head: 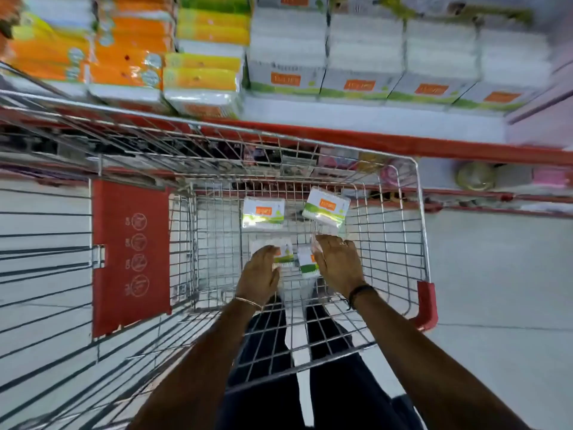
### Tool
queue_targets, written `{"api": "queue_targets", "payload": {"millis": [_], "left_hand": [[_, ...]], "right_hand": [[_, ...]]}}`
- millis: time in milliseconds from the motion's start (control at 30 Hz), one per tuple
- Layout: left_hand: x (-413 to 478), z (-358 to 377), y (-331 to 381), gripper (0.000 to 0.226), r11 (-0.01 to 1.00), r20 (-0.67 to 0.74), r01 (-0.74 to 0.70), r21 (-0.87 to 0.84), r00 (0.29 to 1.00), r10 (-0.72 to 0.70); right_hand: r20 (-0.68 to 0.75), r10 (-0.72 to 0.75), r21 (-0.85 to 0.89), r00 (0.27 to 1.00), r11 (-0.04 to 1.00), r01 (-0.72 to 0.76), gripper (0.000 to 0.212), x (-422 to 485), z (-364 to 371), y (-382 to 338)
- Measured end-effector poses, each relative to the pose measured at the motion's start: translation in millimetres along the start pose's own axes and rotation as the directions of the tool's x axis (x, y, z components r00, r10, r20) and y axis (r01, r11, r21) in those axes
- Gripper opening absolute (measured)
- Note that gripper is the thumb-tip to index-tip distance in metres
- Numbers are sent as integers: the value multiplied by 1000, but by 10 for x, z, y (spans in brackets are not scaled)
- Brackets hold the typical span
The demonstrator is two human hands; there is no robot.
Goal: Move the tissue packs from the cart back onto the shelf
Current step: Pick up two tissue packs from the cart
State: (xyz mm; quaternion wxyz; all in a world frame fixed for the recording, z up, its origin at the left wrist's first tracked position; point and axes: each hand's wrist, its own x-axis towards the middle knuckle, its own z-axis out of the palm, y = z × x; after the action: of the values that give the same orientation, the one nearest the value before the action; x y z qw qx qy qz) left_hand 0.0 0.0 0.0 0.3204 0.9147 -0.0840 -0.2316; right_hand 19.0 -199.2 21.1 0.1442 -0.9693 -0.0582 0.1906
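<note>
Several white tissue packs with orange labels and green bands lie on the floor of the wire cart (417,231). Two lie at the far end, one to the left (263,212) and one tilted to the right (325,207). Two nearer packs sit under my hands. My left hand (259,274) curls over the near left pack (283,254). My right hand (336,265) wraps the near right pack (307,262). Both packs still rest on the cart floor. The shelf (341,119) above holds a row of matching packs (359,72).
Orange and yellow tissue packs (130,63) fill the shelf's left part. A red shelf edge (403,144) runs just beyond the cart. The cart's red child-seat flap (130,256) stands at left, a red corner bumper (428,305) at right. Lower shelves hold small goods.
</note>
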Motion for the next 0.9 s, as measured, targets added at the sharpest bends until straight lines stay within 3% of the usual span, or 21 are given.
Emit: {"api": "queue_targets", "payload": {"millis": [133,233,333,467,567,733,900], "left_hand": [[129,152,-213,59,992,40,84,96,995,-88],[249,240,-341,67,976,53,96,197,993,-109],[364,289,-416,73,953,55,142,269,985,-162],[479,318,-501,79,927,59,207,313,970,-236],[510,271,-528,66,931,112,165,325,971,-211],[494,214,-430,53,987,221,123,104,965,-143],[408,73,-196,55,990,263,122,72,955,-136]], "right_hand": [[147,12,14,989,1000,-15,49,86,306,128],[319,5,-1,948,1000,-4,72,181,483,232],[398,20,-68,917,998,7,86,266,562,294],[308,6,-89,951,996,22,75,346,668,325],[316,36,-87,948,996,-8,73,359,649,319],[355,43,-81,934,997,-15,61,253,512,286],[357,51,-19,933,999,-48,61,93,249,275]]}}
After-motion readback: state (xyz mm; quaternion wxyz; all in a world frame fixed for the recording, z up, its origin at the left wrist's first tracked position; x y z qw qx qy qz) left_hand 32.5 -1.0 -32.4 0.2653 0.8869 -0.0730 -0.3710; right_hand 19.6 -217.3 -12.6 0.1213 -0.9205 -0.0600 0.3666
